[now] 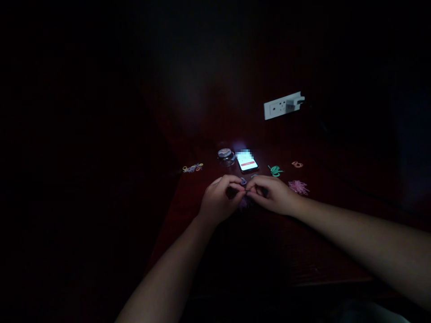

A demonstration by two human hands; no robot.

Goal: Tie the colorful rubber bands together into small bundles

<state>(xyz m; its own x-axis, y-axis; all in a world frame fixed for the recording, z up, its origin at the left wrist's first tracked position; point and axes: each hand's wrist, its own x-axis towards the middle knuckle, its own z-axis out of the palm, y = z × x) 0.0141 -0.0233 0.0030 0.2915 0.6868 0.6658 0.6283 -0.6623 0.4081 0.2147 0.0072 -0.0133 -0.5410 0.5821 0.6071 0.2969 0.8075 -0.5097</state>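
Note:
My left hand (224,195) and my right hand (271,193) meet fingertip to fingertip over the dark red table (286,251). Each is closed in a pinch on something small and dark between them, too small to make out. Just beyond the fingertips lies a small purple loop (243,181). Beneath the hands is a purple-pink pile (244,204), partly hidden. To the right of my right hand sits a pink pile of thin pieces (298,187), with a green bunch (275,171) and orange loops (297,164) behind it.
A lit phone (247,163) lies beyond my hands, beside a small clear jar with a lid (226,157). Mixed coloured loops (193,168) lie at the table's left. A white socket panel (282,106) with a plug is on the wall. The surroundings are very dark.

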